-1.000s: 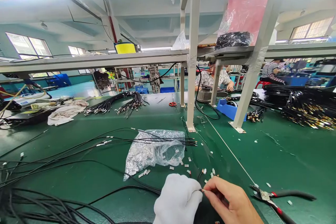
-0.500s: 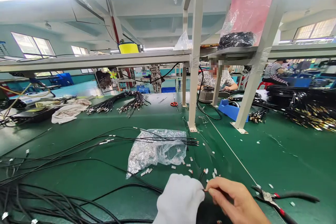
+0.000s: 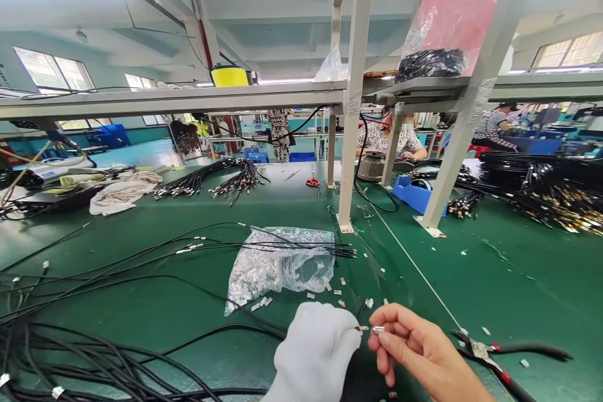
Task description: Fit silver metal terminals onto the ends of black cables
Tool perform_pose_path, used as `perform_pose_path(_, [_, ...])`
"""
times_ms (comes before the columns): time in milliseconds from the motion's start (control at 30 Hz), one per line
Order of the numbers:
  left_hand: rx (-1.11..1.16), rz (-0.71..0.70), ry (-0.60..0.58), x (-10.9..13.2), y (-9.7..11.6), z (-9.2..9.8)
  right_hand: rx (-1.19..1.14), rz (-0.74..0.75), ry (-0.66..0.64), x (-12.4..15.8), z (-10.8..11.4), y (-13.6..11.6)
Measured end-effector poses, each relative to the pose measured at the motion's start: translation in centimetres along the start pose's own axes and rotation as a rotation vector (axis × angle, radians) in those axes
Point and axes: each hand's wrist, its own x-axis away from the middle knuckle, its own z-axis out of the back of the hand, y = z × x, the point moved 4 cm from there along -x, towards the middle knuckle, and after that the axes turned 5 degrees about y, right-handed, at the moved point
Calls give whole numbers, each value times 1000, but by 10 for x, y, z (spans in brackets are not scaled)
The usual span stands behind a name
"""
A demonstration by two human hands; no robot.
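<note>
Gloved in white, my left hand (image 3: 316, 348) is closed on a black cable, whose thin stripped wire end (image 3: 362, 328) sticks out past the thumb side. My bare right hand (image 3: 421, 352) pinches a small silver metal sleeve (image 3: 378, 329) between thumb and forefinger, just right of the wire end with a small gap between. Black cable (image 3: 226, 333) runs leftward from the glove. Beyond the hands lies a clear plastic bag (image 3: 257, 273) of small metal pieces, with several loose ones beside it. Black-handled cutting pliers (image 3: 481, 350) lie right of my right hand.
A pile of black cables (image 3: 94, 358) covers the lower left. Shelf posts (image 3: 353, 157) stand on the green table (image 3: 518, 301). Farther back are orange-handled scissors (image 3: 312, 183), a blue tape dispenser (image 3: 414, 193), cable bundles (image 3: 551, 195) and a seated person (image 3: 409, 141).
My right hand has drawn slightly away from the glove; a silver sleeve now shows in its fingers. The wire end at my left hand is now more exposed. The view has shifted slightly.
</note>
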Motion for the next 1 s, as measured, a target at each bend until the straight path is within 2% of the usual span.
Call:
perform_pose_path(333, [-19,5,-23,-1,3,1,-92,-59,-25,3,-5,-2])
perform_pose_path(567, [-55,-20,-30,-2,8,3,-88,-86,22,5,-7,-5])
perform_pose_path(733, [-130,-32,-76,-3,9,1,-94,-104,33,5,-6,-4])
perform_pose_path(1000, [-151,-69,-30,0,2,-6,-126,-123,22,4,-5,-2])
